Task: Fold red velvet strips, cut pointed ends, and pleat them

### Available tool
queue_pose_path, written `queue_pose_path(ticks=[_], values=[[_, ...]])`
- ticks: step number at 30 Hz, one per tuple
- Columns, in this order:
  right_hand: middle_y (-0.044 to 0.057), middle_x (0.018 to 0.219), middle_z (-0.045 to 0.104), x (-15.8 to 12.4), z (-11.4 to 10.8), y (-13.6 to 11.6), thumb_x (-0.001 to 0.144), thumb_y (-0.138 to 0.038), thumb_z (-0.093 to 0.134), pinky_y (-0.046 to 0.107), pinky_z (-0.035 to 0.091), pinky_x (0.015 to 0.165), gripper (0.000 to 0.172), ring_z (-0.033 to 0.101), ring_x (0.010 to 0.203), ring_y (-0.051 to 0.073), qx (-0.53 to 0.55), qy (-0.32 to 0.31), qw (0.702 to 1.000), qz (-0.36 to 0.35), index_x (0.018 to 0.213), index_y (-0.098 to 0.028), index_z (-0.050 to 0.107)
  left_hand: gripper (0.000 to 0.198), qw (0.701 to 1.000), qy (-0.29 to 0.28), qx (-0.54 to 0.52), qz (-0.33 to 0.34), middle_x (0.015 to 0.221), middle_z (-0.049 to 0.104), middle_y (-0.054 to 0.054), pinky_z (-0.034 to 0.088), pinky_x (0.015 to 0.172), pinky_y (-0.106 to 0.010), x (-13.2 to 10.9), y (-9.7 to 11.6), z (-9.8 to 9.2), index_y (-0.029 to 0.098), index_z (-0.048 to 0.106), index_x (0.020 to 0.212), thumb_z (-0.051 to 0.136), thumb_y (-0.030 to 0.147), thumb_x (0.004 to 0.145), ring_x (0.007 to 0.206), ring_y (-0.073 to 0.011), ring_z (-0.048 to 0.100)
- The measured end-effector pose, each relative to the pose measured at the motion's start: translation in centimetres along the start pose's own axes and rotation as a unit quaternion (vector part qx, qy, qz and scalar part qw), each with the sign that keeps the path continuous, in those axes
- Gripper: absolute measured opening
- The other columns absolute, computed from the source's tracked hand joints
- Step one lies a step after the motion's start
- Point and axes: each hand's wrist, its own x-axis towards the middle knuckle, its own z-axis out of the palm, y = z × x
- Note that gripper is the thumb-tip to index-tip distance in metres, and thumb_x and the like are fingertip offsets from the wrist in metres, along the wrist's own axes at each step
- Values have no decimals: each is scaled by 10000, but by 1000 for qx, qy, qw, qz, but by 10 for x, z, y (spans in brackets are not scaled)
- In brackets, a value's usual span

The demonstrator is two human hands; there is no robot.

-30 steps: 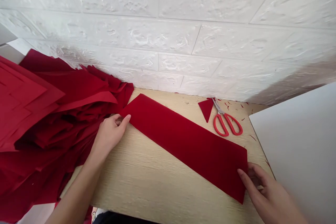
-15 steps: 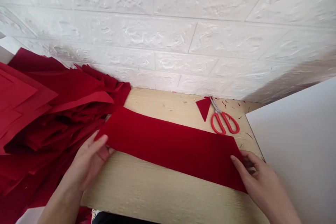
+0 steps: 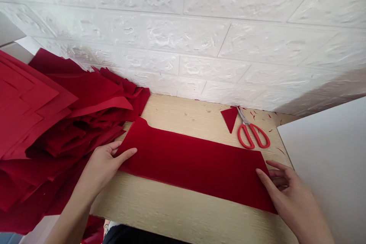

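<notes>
A long strip of dark red fabric lies across the wooden table in front of me. My left hand pinches its left end, thumb on top and fingers beneath the edge. At the other end, my right hand has its thumb on the strip's short edge and its fingers curled behind it. The strip's upper left corner is bent up slightly. Beyond its right part rest scissors with red handles, blades pointing toward the wall, beside a small red triangle of fabric.
A tall, untidy heap of red fabric pieces fills the left side. A white textured brick wall closes off the back. To the right stands a white panel. Thin red scraps are scattered near the wall on the wooden table.
My left hand has shifted up over the strip's left end, its thumb now lying on the fabric. The strip's upper left corner has buckled. The whole view has shifted slightly.
</notes>
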Motion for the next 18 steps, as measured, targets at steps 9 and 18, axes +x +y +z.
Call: queue_pose_path(ticks=[9, 18], values=[[80, 880, 755, -4, -10, -2, 565, -663, 653, 458, 586, 718, 551, 716, 828, 317, 79, -37, 990, 107, 941, -260, 672, 548, 998, 10, 68, 3, 897, 797, -54, 570, 735, -292, 3, -27, -10, 206, 720, 884, 666, 726, 723, 868, -284, 742], [67, 714, 728, 0, -6, -29, 545, -711, 669, 412, 519, 552, 566, 669, 612, 277, -9, -29, 996, 84, 849, -234, 664, 617, 998, 10, -29, -46, 903, 809, -65, 597, 898, -409, -2, -18, -15, 246, 708, 962, 900, 568, 472, 971, -345, 748]])
